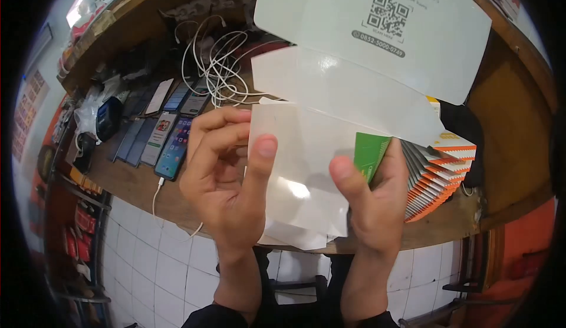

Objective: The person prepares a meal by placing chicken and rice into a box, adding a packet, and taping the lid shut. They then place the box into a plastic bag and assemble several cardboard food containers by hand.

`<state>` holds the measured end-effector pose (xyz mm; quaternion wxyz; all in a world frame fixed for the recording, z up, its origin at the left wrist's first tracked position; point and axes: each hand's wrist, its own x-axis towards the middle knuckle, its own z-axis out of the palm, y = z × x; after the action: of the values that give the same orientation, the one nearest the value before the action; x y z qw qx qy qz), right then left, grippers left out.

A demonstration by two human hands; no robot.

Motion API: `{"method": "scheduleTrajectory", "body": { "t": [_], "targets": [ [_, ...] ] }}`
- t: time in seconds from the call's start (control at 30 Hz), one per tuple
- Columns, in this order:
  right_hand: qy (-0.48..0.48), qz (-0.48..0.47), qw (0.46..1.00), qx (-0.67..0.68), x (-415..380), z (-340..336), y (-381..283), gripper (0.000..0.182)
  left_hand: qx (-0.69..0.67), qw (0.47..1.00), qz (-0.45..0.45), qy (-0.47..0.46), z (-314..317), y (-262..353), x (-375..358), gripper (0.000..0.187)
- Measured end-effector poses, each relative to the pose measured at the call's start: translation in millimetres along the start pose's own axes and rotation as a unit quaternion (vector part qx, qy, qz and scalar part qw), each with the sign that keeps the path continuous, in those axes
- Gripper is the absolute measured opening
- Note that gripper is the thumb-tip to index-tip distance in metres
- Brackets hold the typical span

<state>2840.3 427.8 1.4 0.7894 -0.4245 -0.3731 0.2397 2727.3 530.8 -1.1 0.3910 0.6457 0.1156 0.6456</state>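
Note:
A partly folded white cardboard box (336,80) spreads upward from both hands, its upper flap printed with a QR code (388,17) and text. My left hand (227,175) is closed on the box's left edge, with the thumb on the white face and the fingers behind. On the right side my right hand (374,198) grips the box, its thumb over the near face. A green printed part (368,154) shows between that thumb and the fingers. I cannot tell whether it belongs to the box.
Several phones (172,151) lie on the wooden table (177,201) at the left, one with a white cable plugged in. Tangled white cables (218,71) lie behind them. A fanned stack of orange-and-white printed pieces (439,177) is at the right. A chair stands below.

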Motion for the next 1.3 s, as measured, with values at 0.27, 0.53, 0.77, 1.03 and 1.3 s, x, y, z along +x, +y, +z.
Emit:
{"method": "scheduleTrajectory", "body": {
  "t": [0.27, 0.53, 0.77, 1.03, 1.3],
  "targets": [
    [0.173, -0.026, 0.960, -0.220, 7.4, -9.2, 4.4, 0.053, 0.215, 0.955, 0.105, 0.172, -7.4, -8.1, 6.7, 0.015],
    [0.030, 0.009, 0.985, 0.170, 2.9, -0.3, -3.9, 0.069, 0.265, 0.918, 0.145, -0.258, 19.1, -4.6, -3.5, 0.030],
    [0.101, -0.013, 0.994, 0.046, 7.3, -22.3, 6.2, 0.026, 0.173, 0.961, 0.160, -0.145, 14.5, -5.8, -8.4, 0.024],
    [0.053, -0.056, 0.985, -0.153, -2.8, -18.6, 19.2, 0.021, 0.204, 0.956, 0.166, -0.126, 23.5, 1.7, -5.4, 0.035],
    [0.036, -0.036, 0.997, -0.063, -8.5, -30.6, 43.6, 0.023, 0.139, 0.988, 0.029, -0.067, 20.7, -0.6, -12.4, 0.016]
  ]
}}
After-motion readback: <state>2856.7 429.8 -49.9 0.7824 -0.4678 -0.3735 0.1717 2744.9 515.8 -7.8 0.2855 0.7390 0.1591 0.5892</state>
